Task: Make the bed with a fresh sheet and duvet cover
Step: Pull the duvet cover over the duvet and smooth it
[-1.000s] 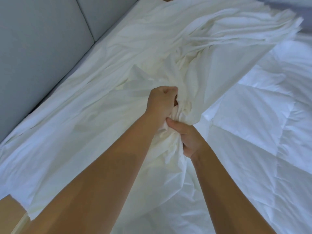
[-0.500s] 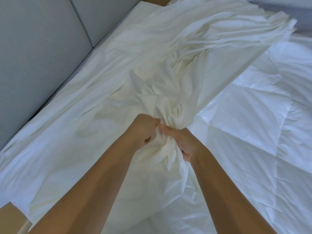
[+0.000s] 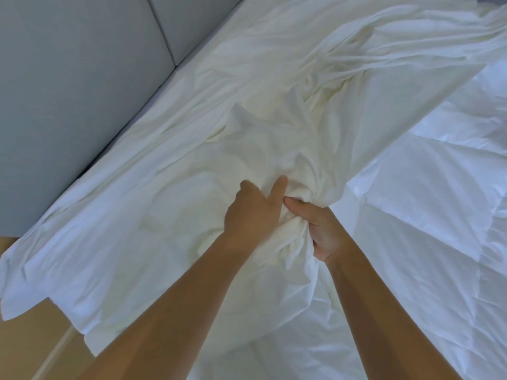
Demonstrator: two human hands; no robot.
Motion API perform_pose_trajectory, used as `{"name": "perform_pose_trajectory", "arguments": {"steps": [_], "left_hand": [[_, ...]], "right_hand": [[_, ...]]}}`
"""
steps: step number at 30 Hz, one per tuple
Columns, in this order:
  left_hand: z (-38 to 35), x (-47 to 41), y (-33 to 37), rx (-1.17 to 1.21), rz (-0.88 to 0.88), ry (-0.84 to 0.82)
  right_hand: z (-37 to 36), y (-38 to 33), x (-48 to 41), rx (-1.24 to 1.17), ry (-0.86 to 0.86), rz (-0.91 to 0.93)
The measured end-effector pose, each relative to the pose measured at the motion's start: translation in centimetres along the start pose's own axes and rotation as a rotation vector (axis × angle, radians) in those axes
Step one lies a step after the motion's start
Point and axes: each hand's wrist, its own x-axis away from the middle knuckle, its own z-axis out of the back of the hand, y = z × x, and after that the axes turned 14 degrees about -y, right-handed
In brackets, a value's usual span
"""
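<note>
A cream-white duvet cover lies crumpled across the bed, running from the lower left corner to the upper right. The quilted white duvet is spread on the right half of the bed. My right hand clutches a bunched wad of the cover at the middle. My left hand rests right beside it on the cloth, fingers apart, index finger stretched forward onto the folds. The two hands touch at the thumbs.
A grey padded headboard with a vertical seam stands along the left side of the bed. A wooden frame edge and floor show at the lower left, where the cover's corner hangs over.
Both hands have come down and toward me with the bunched cover. My left hand has loosened from a fist and now lies spread on the cloth; the lifted folds have settled flatter.
</note>
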Motion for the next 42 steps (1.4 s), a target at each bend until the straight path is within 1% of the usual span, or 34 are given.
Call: {"name": "perform_pose_trajectory", "arguments": {"steps": [1, 3, 6, 7, 9, 10, 11, 12, 13, 14, 15, 16, 18, 20, 21, 22, 24, 25, 26, 27, 28, 30, 31, 33, 35, 37, 39, 42], "left_hand": [[0.1, 0.2, -0.7, -0.016, 0.076, -0.041], [0.7, 0.4, -0.6, 0.014, 0.172, -0.139], [1.6, 0.1, 0.2, 0.077, 0.272, -0.373], [1.5, -0.2, 0.1, 0.077, 0.285, -0.438], [1.3, -0.9, 0.2, 0.056, 0.267, -0.472], [1.5, -1.1, 0.5, 0.117, 0.216, -0.443], [1.8, -1.3, 1.1, 0.265, 0.141, -0.398], [2.3, -1.4, 1.9, 0.484, 0.05, -0.351], [2.8, -1.6, 3.0, 0.714, -0.058, -0.342], [3.1, -1.3, 4.2, 0.898, -0.154, -0.373], [3.0, -1.0, 5.3, 1.002, -0.215, -0.419], [2.7, -0.7, 6.3, 1.02, -0.243, -0.469], [1.8, -0.5, 7.4, 0.915, -0.264, -0.534], [1.5, -0.9, 7.1, 0.869, -0.269, -0.51], [1.8, -1.2, 6.5, 0.826, -0.267, -0.449], [2.2, -1.3, 5.7, 0.722, -0.264, -0.342], [2.7, -1.6, 3.0, 0.423, -0.231, -0.117], [2.7, -1.5, 1.6, 0.283, -0.201, -0.045], [2.6, -1.2, 0.3, 0.184, -0.144, -0.036], [2.6, -0.8, -0.6, 0.122, -0.064, -0.079], [2.8, -0.4, -1.2, 0.134, 0.016, -0.153], [3.6, -0.4, -1.9, 0.267, 0.136, -0.295], [3.9, -0.5, -2.1, 0.248, 0.154, -0.355], [4.3, -0.9, -2.4, 0.168, 0.102, -0.415], [4.6, -1.4, -2.0, 0.258, -0.037, -0.373], [5.3, -1.7, -0.6, 0.466, -0.191, -0.252], [5.8, -2.0, 1.3, 0.588, -0.31, -0.19], [4.3, -2.2, 3.1, 0.502, -0.396, -0.156]], "right_hand": [[0.1, 0.0, 0.0, -0.003, 0.001, -0.012], [0.2, -0.1, 0.0, -0.001, 0.027, -0.047], [0.2, -0.6, 0.0, 0.074, 0.065, -0.122], [0.2, -0.7, 0.0, 0.1, 0.064, -0.144], [0.1, -0.8, 0.1, 0.117, 0.072, -0.162], [0.1, -0.7, 0.2, 0.111, 0.063, -0.159], [-0.1, -0.7, 0.3, 0.114, 0.052, -0.157], [-0.2, -0.6, 0.5, 0.127, 0.05, -0.158], [-0.3, -0.6, 0.6, 0.14, 0.064, -0.163], [-0.4, -0.7, 0.7, 0.15, 0.074, -0.181], [-0.5, -0.9, 0.6, 0.154, 0.08, -0.207], [-0.6, -1.1, 0.6, 0.153, 0.075, -0.227], [-0.7, -1.5, 0.3, 0.136, 0.051, -0.223], [-0.6, -1.5, 0.0, 0.095, 0.065, -0.184], [-0.5, -1.3, -0.1, 0.059, 0.073, -0.154], [-0.5, -1.1, -0.2, 0.021, 0.069, -0.119], [-0.3, -0.7, -0.6, -0.044, 0.043, -0.066], [-0.3, -0.6, -0.9, -0.065, 0.031, -0.055], [-0.3, -0.6, -1.2, -0.072, 0.025, -0.057], [-0.4, -0.7, -1.5, -0.068, 0.024, -0.071], [-0.4, -0.7, -1.8, -0.059, 0.025, -0.089], [-0.4, -0.8, -2.2, -0.018, 0.035, -0.133], [-0.4, -1.0, -2.3, 0.018, 0.044, -0.156], [-0.2, -1.3, -2.2, 0.095, 0.042, -0.213], [0.0, -1.3, -1.7, 0.166, 0.017, -0.268], [0.4, -1.2, -1.0, 0.203, 0.0, -0.34], [1.1, -1.2, -0.6, 0.203, -0.025, -0.403], [1.1, -1.3, -0.7, 0.188, -0.057, -0.382]]}}
